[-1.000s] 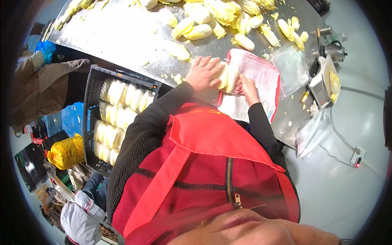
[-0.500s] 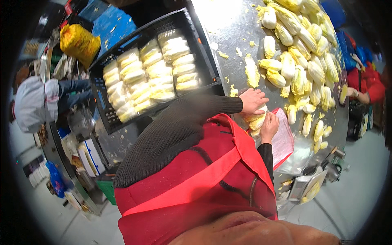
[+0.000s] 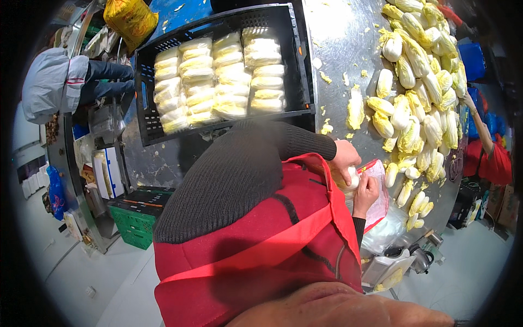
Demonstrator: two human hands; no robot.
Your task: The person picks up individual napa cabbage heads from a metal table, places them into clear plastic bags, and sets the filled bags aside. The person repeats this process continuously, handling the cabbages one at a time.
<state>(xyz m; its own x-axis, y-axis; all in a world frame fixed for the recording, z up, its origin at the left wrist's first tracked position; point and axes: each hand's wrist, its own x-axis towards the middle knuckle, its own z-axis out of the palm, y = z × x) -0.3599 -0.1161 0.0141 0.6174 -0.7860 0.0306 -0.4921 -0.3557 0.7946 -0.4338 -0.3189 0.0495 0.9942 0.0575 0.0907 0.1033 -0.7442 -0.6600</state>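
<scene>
While the left hand (image 3: 345, 158) clamps the pale cabbage (image 3: 350, 180) from above, the right hand (image 3: 366, 192) cups it below, fingers closed, bag (image 3: 378, 192) just beside.

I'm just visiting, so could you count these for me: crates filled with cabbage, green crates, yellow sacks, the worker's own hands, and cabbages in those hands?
Black crate filled with cabbages: 1
Green crate: 1
Yellow sack: 1
Hands: 2, left hand and right hand
Held cabbage: 1
Total: 6
</scene>
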